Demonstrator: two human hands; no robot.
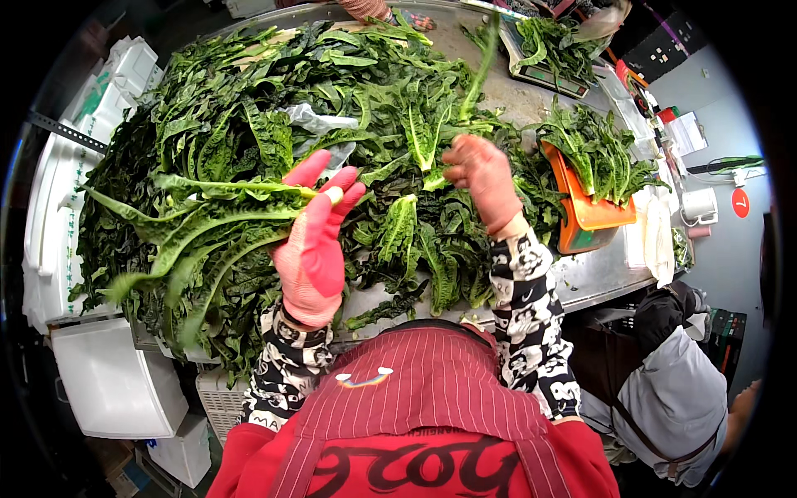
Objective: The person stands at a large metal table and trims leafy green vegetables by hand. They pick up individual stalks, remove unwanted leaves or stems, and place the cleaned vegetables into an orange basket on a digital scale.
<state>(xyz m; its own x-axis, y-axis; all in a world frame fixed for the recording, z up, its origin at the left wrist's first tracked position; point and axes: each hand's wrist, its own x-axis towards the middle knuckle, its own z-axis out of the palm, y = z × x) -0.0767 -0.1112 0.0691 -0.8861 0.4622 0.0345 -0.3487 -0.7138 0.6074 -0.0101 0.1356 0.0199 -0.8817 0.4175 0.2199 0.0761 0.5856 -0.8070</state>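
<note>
My left hand [314, 249], in a pink-and-red glove, is closed around the stem end of a leafy lettuce head [224, 217]. Its long green leaves fan out to the left, their tips blurred. To the right, my right hand [486, 178], also gloved, is raised over the greens with its fingers curled; whether anything is inside them is hidden. Just beyond it a single long leaf [481, 75] stands out, smeared by motion and apart from the fingers. Below both hands spreads a large heap of loose lettuce [357, 91], with a small pale-stemmed head [398, 226] between them.
An orange container [594, 216] with lettuce heads stands at the right of the metal table [598, 270]. Behind it is a scale [544, 76] with greens. White foam boxes [120, 378] stand at left. Another person's gloved hand [415, 20] is at the far edge; a person [672, 398] is at right.
</note>
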